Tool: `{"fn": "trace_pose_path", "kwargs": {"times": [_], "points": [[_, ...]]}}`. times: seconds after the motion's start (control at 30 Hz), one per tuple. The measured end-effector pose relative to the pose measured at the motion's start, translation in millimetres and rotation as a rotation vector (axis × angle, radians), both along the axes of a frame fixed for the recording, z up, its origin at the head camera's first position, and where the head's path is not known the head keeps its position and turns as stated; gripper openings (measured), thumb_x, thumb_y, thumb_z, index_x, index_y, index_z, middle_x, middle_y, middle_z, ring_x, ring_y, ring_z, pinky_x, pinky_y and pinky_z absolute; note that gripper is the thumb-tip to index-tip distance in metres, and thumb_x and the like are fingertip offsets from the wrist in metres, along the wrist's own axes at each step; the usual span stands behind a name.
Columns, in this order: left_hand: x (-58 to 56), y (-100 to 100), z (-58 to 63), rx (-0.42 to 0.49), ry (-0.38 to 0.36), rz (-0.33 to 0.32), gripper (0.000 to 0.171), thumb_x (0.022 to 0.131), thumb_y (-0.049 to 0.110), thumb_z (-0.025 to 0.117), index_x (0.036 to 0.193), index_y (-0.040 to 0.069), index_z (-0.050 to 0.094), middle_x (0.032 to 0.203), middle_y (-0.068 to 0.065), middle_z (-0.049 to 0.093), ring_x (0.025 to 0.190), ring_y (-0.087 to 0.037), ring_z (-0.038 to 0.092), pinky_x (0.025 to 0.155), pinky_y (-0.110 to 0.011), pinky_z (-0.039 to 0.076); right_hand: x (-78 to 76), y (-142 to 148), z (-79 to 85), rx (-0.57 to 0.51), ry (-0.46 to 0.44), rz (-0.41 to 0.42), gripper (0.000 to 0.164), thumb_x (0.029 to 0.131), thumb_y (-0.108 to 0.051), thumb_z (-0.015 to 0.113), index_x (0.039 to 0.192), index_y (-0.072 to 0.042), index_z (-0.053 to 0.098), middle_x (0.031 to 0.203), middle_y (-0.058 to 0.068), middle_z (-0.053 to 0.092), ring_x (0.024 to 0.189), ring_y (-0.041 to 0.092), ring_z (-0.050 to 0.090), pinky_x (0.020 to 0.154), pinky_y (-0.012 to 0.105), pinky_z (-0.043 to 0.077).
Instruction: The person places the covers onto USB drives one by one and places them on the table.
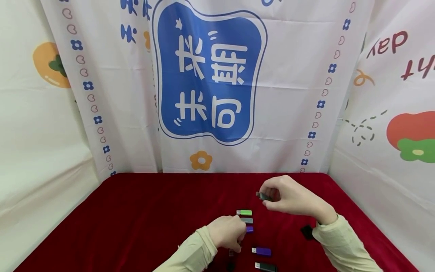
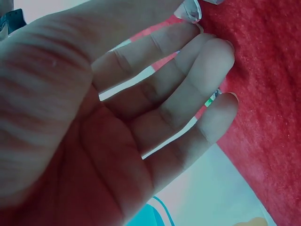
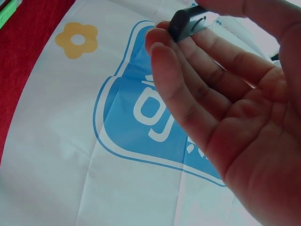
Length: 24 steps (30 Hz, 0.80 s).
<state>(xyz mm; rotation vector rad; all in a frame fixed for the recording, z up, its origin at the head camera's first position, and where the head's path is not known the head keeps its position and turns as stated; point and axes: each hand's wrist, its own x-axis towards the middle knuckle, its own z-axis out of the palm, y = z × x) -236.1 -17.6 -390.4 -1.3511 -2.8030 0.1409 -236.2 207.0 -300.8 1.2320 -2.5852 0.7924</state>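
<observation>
My right hand (image 1: 289, 194) is raised above the red cloth, pinching a dark USB flash drive (image 1: 263, 196) between thumb and fingertips. In the right wrist view the same flash drive (image 3: 184, 22) sticks out past the fingertips. Low over the cloth, my left hand (image 1: 227, 231) has curled fingers, with thumb and forefinger at a small clear-looking piece (image 2: 189, 10); its kind is hard to make out. Beside that hand lie a green flash drive (image 1: 245, 212), a grey one (image 1: 248, 220) and a purple one (image 1: 250, 229), the last two partly hidden by the fingers.
Nearer me lie another purple flash drive (image 1: 261, 251) and a black one (image 1: 266, 267). A black object (image 1: 307, 232) sits by the right sleeve. Red cloth (image 1: 136, 219) covers the table, and printed white curtains (image 1: 289, 94) stand behind and at both sides.
</observation>
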Motion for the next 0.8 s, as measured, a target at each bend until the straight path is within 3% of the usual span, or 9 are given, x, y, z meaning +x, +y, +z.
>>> {"fn": "trace_pose_path", "kwargs": {"times": [0.3,0.5,0.8], "points": [[1.5,1.3,-1.4,0.010,0.052,-0.037,0.042,0.066,0.028,0.092,0.052,0.022,0.053,0.050,0.017,0.041,0.047,0.001,0.038,0.044,-0.020,0.036,-0.1,0.2,-0.3,-0.006,0.000,0.017,0.020,0.085,-0.004,0.072,0.093,-0.022,0.069,0.081,-0.012,0.062,0.066,0.008,0.058,0.060,0.026,0.052],[2.4,1.6,-0.4,0.015,0.040,-0.038,0.037,0.065,0.027,0.092,0.055,0.024,0.057,0.053,0.019,0.044,0.049,0.002,0.041,0.046,-0.019,0.038,-0.7,0.0,-1.1,-0.004,0.000,0.024,0.020,0.085,-0.004,0.072,0.093,-0.022,0.069,0.081,-0.012,0.062,0.065,0.008,0.058,0.059,0.026,0.052],[1.0,2.3,-1.0,0.015,0.032,-0.070,0.054,0.066,0.021,0.088,0.048,0.020,0.037,0.046,0.013,0.024,0.045,-0.003,0.023,0.041,-0.021,0.024,-0.9,-1.1,-2.3,0.001,-0.002,0.024,0.022,0.084,-0.005,0.073,0.093,-0.024,0.069,0.080,-0.013,0.062,0.065,0.008,0.058,0.058,0.026,0.052]]}}
